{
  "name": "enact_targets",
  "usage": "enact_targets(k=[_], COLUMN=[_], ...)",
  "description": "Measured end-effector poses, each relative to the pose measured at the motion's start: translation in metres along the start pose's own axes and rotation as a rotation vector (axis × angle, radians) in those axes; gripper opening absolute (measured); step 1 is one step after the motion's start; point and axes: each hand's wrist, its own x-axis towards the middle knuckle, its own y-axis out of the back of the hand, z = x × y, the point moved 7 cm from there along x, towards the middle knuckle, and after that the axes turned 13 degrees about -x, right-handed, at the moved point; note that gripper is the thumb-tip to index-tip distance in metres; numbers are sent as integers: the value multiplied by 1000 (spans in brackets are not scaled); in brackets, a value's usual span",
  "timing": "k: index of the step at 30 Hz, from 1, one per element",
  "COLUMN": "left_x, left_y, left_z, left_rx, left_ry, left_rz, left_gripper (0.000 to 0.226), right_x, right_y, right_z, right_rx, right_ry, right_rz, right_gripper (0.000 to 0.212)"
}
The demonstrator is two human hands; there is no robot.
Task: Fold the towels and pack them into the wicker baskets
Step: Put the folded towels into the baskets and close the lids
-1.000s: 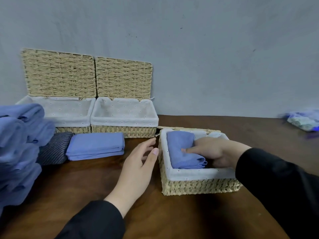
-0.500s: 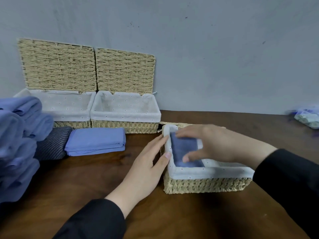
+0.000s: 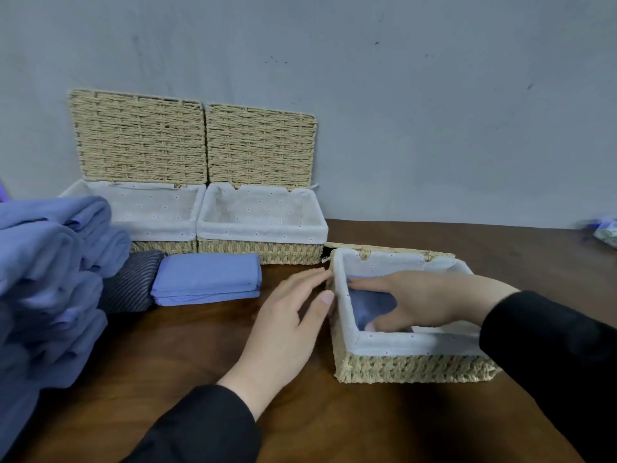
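A white-lined wicker basket point(image 3: 414, 362) stands on the brown table in front of me. Inside it lies a folded blue towel point(image 3: 369, 307), mostly covered by my right hand point(image 3: 424, 300), whose spread fingers press down on it. My left hand point(image 3: 287, 325) rests flat and open against the basket's left wall, holding nothing. A second folded blue towel point(image 3: 207, 279) lies on the table to the left. Two more lined baskets point(image 3: 263, 228) point(image 3: 153, 212) with raised lids stand against the wall.
A tall stack of blue towels point(image 3: 46, 282) fills the left edge. A dark striped cloth point(image 3: 128, 285) lies between that stack and the folded towel. A crumpled pale bundle point(image 3: 606, 232) sits at the far right of the table.
My right hand let go of the towel's edge, rose, then came down flat onto it inside the basket. My left hand moved right until it touched the basket's side.
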Motion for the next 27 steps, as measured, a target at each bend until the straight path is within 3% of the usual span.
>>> enact_targets(k=[5,7,10,13,16,19,20,24,27], left_x=[2,1,-1,-2,-1,0,0,1,3], left_y=[87,114,131,136,138,139,138,138,141], left_z=[0,-6,-19,-26,-26,-28,-28,-29,-31], left_rx=[347,502,614,559,548,531,521,503,507], left_ry=[-165,-160,-24,87,71,39,34,6,-25], left_rz=[282,309,317,327,334,335,336,348,360], left_gripper=[43,41,36,29,28,27,27,27,28], right_x=[-16,-9,28,81,115,126,129,135,132], right_y=[68,82,86,70,53,39,34,24,26], right_z=[-16,-43,-90,-119,-124,-128,-129,-130,-131], right_rx=[310,350,291,296,475,626,663,620,647], right_ry=[-49,-19,24,-33,-203,-294,-310,-351,-328], right_rz=[579,643,534,347,249,172,145,60,74], right_gripper=[21,20,23,39,49,40,49,82,77])
